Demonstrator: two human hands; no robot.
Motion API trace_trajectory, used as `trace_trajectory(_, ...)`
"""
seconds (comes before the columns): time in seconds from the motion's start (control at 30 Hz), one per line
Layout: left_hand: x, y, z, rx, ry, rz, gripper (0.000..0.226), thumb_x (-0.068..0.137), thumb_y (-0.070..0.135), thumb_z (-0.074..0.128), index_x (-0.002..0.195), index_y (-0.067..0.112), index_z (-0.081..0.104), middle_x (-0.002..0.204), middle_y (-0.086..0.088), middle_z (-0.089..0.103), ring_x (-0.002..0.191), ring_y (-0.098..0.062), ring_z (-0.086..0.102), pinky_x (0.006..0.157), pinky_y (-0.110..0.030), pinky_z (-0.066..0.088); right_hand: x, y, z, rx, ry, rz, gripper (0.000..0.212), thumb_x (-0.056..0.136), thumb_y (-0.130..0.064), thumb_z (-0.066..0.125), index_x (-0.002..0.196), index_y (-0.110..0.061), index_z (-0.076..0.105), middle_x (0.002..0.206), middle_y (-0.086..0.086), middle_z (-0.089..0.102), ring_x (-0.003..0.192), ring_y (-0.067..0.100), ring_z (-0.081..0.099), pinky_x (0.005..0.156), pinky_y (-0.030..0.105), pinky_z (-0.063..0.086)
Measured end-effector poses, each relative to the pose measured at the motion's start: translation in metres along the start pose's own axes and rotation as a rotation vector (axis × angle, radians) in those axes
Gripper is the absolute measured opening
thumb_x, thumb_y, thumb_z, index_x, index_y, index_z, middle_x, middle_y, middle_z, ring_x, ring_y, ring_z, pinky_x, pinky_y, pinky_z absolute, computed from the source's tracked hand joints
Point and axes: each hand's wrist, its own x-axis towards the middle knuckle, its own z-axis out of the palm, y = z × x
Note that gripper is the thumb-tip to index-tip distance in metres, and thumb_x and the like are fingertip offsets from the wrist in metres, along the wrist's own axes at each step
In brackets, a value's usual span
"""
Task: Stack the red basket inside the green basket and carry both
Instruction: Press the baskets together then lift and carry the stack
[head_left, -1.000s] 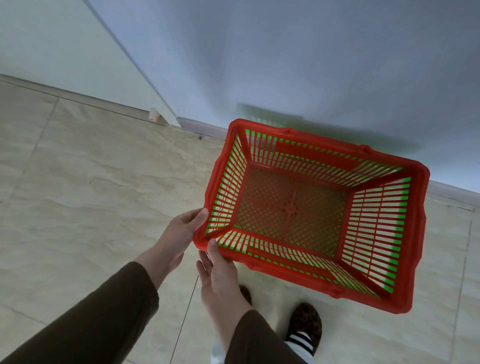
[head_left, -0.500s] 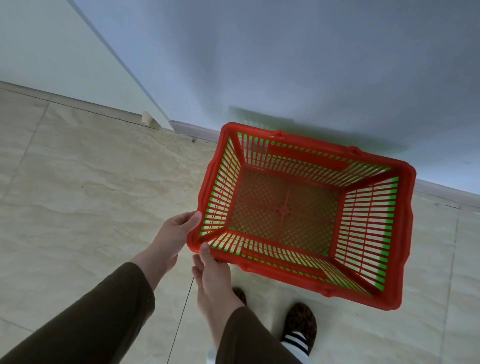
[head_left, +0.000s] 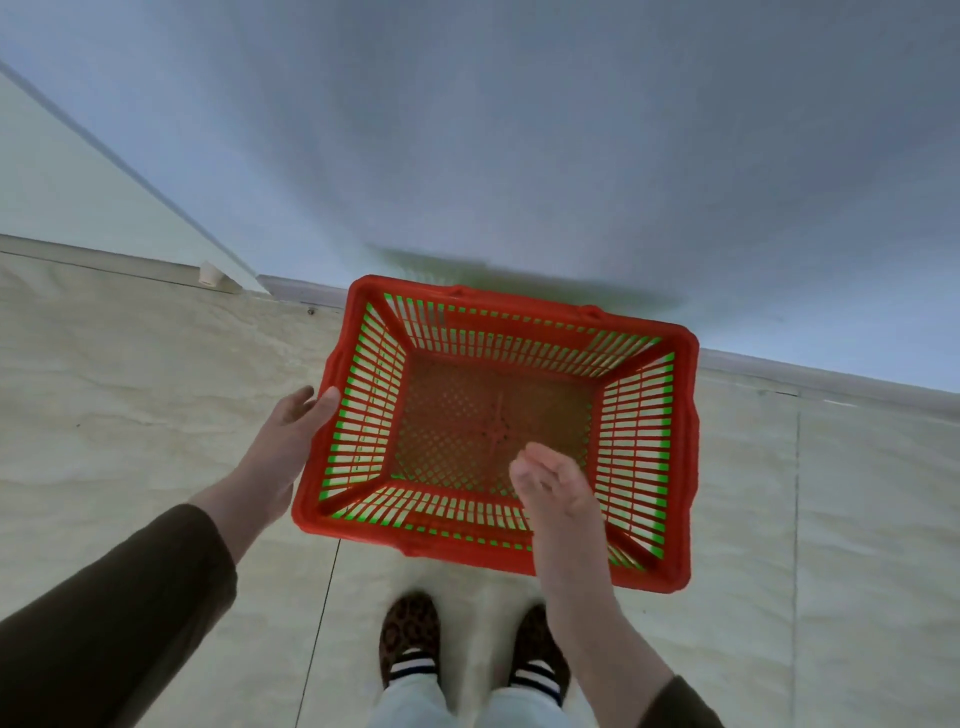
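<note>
Tiled floor (head_left: 130, 395), pale wall (head_left: 519, 130), red basket (head_left: 685, 441) seemingly nested in green.

Red basket (head_left: 680, 447): red rim, slats and mesh bottom. Green basket (head_left: 347, 379) shows as bright green between the red slats. Floor (head_left: 130, 395): cream tiles, marbled. Wall (head_left: 519, 130): pale blue-grey. Sleeves (head_left: 114, 613): dark brown. Slippers (head_left: 408, 631): leopard print. Socks (head_left: 413, 667): black and white stripes.
</note>
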Motion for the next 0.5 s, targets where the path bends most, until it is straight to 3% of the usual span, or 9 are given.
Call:
trace_trajectory(0.17, 0.003, 0.014, 0.018, 0.067, -0.023, -0.003, 0.044, 0.095, 0.048, 0.063, 0.13, 0.023, 0.059, 0.113, -0.005, 0.078, 0.089, -0.026, 0.079, 0.067, -0.041, 0.062, 0.033, 0.0, -0.063, -0.249, 0.318, -0.107, 0.06, 0.088, -0.073, 0.047, 0.141, -0.045, 0.046, 0.14, -0.011, 0.057, 0.125, 0.017, 0.059, 0.103, 0.053, 0.053)
trace_trajectory(0.3, 0.002, 0.02, 0.029, 0.092, -0.033, -0.013, 0.024, 0.1, 0.042, 0.058, 0.115, 0.023, 0.063, 0.107, -0.006, 0.076, 0.08, -0.025, 0.079, 0.067, -0.041, 0.058, 0.061, 0.004, -0.111, -0.337, 0.451, -0.048, 0.055, 0.097, -0.065, 0.045, 0.146, -0.041, 0.041, 0.147, -0.005, 0.052, 0.127, 0.024, 0.059, 0.101, 0.059, 0.053)
trace_trajectory(0.4, 0.002, 0.021, 0.032, 0.123, -0.003, -0.066, 0.035, 0.102, 0.043, 0.056, 0.127, 0.019, 0.06, 0.112, -0.009, 0.075, 0.094, -0.033, 0.074, 0.07, -0.047, 0.058, 0.073, 0.006, -0.134, -0.204, 0.449, 0.131, 0.06, 0.102, -0.057, 0.048, 0.154, -0.03, 0.039, 0.152, 0.002, 0.053, 0.121, 0.025, 0.062, 0.095, 0.051, 0.056)
trace_trajectory(0.5, 0.002, 0.022, 0.033, 0.124, 0.05, -0.136, 0.047, 0.101, 0.049, 0.055, 0.134, 0.015, 0.059, 0.117, -0.013, 0.074, 0.1, -0.04, 0.073, 0.085, -0.06, 0.058, 0.075, 0.0, -0.145, -0.051, 0.378, 0.254, 0.044, 0.106, -0.048, 0.045, 0.134, -0.016, 0.059, 0.12, 0.001, 0.071, 0.098, 0.02, 0.069, 0.07, 0.03, 0.05)
